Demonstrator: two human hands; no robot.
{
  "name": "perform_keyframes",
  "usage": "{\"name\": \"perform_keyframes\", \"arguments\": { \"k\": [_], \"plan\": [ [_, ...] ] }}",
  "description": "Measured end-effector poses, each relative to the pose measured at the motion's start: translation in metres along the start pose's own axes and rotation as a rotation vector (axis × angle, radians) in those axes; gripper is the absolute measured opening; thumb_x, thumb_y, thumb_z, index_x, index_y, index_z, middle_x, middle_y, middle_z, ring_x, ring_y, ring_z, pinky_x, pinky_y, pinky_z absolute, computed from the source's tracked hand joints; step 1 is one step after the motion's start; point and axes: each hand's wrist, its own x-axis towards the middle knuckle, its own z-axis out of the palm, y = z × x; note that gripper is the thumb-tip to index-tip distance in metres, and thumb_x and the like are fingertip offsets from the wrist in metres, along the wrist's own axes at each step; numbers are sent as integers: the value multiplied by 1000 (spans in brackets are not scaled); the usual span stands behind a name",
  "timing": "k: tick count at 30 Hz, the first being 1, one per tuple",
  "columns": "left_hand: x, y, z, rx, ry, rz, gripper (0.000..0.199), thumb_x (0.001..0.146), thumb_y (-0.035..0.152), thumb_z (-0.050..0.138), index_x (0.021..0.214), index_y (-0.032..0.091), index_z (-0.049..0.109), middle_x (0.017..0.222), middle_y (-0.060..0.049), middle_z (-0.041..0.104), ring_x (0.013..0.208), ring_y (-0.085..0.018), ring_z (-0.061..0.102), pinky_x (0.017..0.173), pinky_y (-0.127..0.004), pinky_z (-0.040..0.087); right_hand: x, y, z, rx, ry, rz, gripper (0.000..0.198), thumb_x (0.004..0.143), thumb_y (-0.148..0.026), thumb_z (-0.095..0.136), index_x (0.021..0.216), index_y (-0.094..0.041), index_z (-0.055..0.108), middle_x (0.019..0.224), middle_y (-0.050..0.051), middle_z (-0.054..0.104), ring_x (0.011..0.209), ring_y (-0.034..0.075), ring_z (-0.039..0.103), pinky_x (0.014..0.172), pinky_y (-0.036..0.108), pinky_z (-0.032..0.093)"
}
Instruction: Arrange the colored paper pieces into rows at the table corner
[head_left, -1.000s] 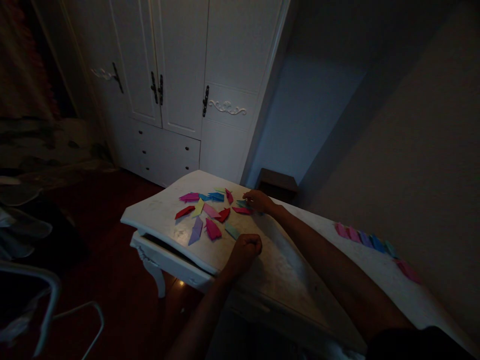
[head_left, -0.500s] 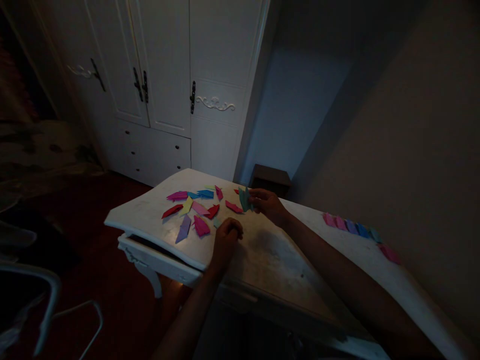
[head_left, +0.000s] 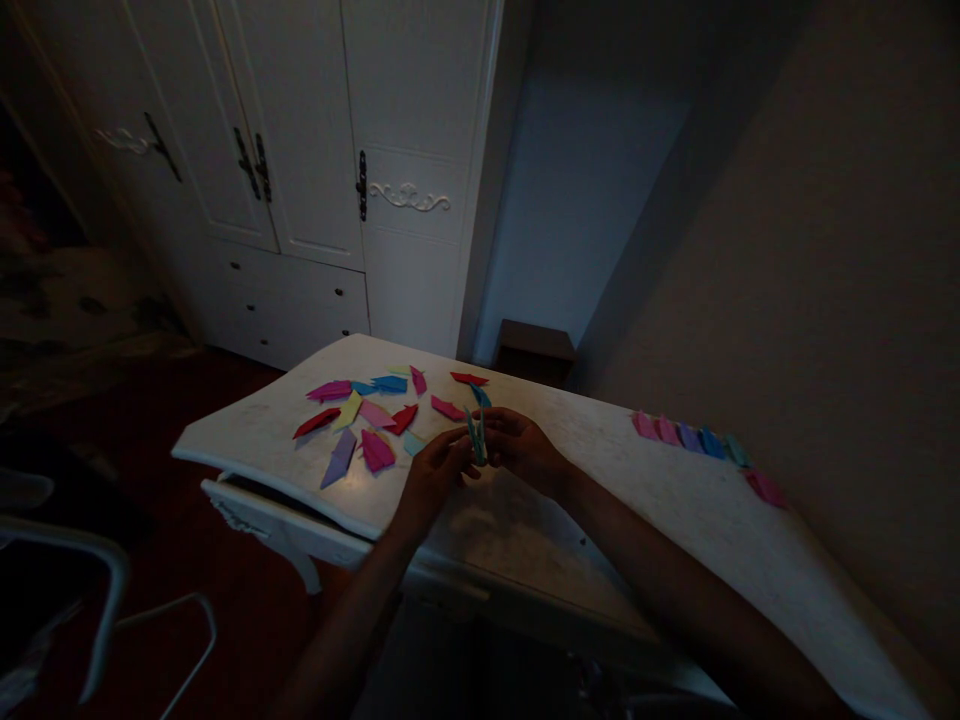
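Pale green folded-paper piece [head_left: 478, 438], points up, between my two hands over the table; my left hand [head_left: 435, 470] pinches its near side, fingers narrow; my right hand [head_left: 529, 452] grips the other side, fingers narrow too; blue folded-paper piece [head_left: 481, 397] just behind; scattered red, pink, yellow and purple folded-paper pieces [head_left: 377, 451] left of that; white marbled tabletop [head_left: 600, 455] under all; row of pink, purple, blue and green folded-paper pieces [head_left: 712, 442] far right, by the wall.
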Motion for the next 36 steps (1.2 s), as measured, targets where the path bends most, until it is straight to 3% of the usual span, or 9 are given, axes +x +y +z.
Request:
{"name": "perform_keyframes", "arguments": {
  "k": [6, 11, 18, 27, 31, 36],
  "plan": [
    [1, -1, 1, 82, -8, -3, 48, 76, 52, 65, 107, 15, 66, 76, -5, 70, 66, -17, 64, 56, -24, 47, -12, 3, 3, -28, 30, -24, 34, 69, -36, 82, 97, -21, 68, 79, -1, 68, 60, 10, 60, 56, 22, 47],
    [3, -6, 1, 114, 36, -3, 43, 76, 50, 67, 98, 13, 69, 75, -3, 68, 63, -14, 60, 54, -22, 45, -23, -1, 0, 35, -28, 18, 38, 78, -50, 71, 101, -20, 68, 87, 3, 68, 74, 14, 65, 67, 28, 54],
    [0, -6, 0, 87, 98, -25, 37, 72, 48, 72, 86, 14, 68, 70, -2, 66, 60, -12, 58, 53, -21, 44, -36, 1, -2, -14, 87, 28, 43, 65, -32, 84, 102, -23, 65, 98, 0, 67, 80, 15, 67, 75, 32, 56],
    [-1, -4, 0, 95, 52, 1, 33, 67, 46, 76, 76, 15, 66, 64, 0, 64, 58, -12, 57, 54, -21, 43, -44, -4, -5, -252, 115, -34, 26, 72, -37, 76, 87, -17, 67, 80, 2, 70, 70, 15, 67, 58, 24, 50],
    [-1, -2, 0, 158, -5, -6, 35, 70, 50, 72, 76, 15, 67, 69, -3, 67, 62, -13, 59, 58, -23, 46, -51, -13, -21, -321, 197, -50, 26, 73, -39, 73, 86, -18, 66, 72, 0, 67, 60, 13, 63, 54, 24, 47],
    [0, -3, -1, 221, -15, -9, 43, 77, 57, 61, 81, 15, 69, 75, -7, 70, 65, -15, 61, 60, -25, 48, -85, -43, -67, -484, 333, -108, 33, 73, -42, 70, 96, -18, 65, 70, 0, 64, 55, 12, 59, 51, 25, 45]
  ]
}}
